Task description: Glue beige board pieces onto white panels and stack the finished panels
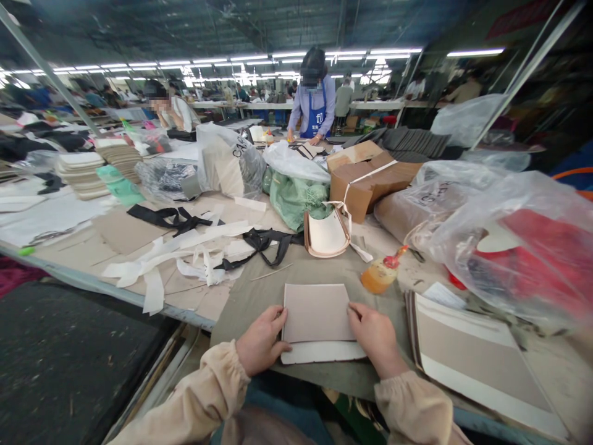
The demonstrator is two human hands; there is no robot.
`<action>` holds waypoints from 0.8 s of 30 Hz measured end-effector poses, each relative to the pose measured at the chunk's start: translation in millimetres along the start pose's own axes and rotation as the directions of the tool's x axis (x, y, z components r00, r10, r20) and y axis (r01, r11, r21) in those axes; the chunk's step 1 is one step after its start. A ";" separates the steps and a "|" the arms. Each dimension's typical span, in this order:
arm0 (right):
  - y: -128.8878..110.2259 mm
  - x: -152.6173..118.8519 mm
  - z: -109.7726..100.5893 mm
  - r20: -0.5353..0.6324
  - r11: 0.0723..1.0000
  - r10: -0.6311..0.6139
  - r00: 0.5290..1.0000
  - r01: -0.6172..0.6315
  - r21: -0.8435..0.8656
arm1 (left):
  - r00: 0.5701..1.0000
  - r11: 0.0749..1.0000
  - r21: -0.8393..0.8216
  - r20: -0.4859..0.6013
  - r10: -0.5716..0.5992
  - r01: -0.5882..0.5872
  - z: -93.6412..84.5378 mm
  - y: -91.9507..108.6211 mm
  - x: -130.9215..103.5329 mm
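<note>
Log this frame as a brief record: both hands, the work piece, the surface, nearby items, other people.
Left hand: on the left edge of the beige-and-white panel
Right hand: on its right edge
Panel: flat, white strip along the near side
Surface: grey-green sheet on the table
Right of panel: bottle with red top; panel stack
Beyond panel: curved stack
Across table: person in blue apron

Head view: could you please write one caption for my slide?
Left hand and right hand hold a panel by its side edges, with a bottle beyond the right hand.
</note>
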State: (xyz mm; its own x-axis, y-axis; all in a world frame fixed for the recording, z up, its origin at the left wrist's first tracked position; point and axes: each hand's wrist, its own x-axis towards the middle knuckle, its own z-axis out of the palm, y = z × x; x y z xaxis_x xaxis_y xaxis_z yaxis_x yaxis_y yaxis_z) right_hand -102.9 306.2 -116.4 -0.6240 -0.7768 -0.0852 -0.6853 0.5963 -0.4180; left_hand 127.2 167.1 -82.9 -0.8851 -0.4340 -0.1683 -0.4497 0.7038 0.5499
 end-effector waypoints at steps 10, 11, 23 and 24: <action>15.8 0.7 19.5 -0.142 0.982 -0.176 0.974 0.185 0.046 | 0.987 1.000 -0.022 -0.158 0.000 -0.003 18.2 -10.4 -4.7; 16.5 0.6 20.2 -0.149 0.980 -0.183 0.972 0.193 0.054 | 0.983 1.000 0.007 -0.181 -0.002 0.003 20.8 -10.4 -5.6; 15.2 0.9 15.6 -0.108 0.976 -0.108 0.988 0.126 0.178 | 0.982 0.962 0.261 -0.146 0.118 -0.077 20.2 -21.2 -8.8; 14.8 1.0 15.3 -0.102 0.979 -0.104 0.989 0.120 0.167 | 0.983 0.958 0.276 -0.139 0.117 -0.075 19.8 -21.0 -8.9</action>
State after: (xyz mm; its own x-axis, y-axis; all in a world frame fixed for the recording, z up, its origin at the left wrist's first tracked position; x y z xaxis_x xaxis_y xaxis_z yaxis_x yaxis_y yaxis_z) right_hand -107.9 311.1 -136.5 -0.5845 -0.8097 0.0517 -0.6827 0.4564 -0.5707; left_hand 142.2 167.3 -109.2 -0.9060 -0.4230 0.0125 -0.3981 0.8620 0.3138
